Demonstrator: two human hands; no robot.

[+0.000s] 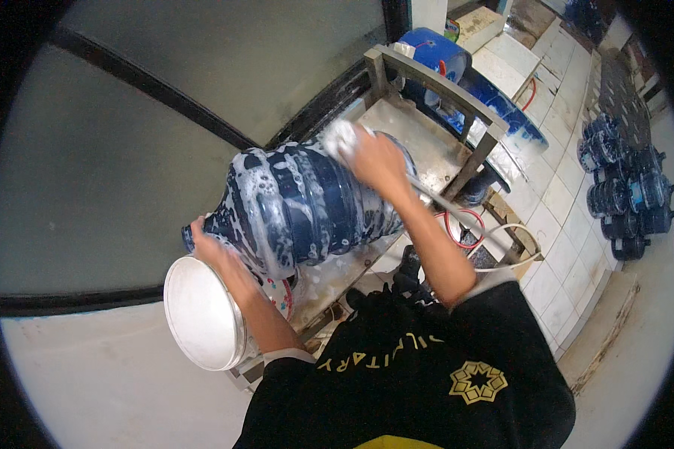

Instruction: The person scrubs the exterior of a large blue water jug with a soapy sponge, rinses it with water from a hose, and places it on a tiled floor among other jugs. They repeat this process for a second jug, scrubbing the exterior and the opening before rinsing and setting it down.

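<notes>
A large blue water jug (296,202) lies on its side on a metal bench (418,142), its ribbed wall streaked with white suds. My left hand (211,245) is closed around the jug's neck at the left end. Toward the jug's base, my right hand (376,159) grips a white foamy scrubbing pad (341,140) against the upper side. Motion blurs the right hand and the pad, so the pad's exact kind is hard to make out. Just below my left hand stands a white bucket (202,314).
A blue drum (438,52) and a cut blue tub (513,112) stand beyond the bench's rail. Several blue jugs (625,187) are stacked on the right. A pale hose (528,232) loops beside the bench over the tiled floor (562,247). Framed glass panels (127,187) border the left.
</notes>
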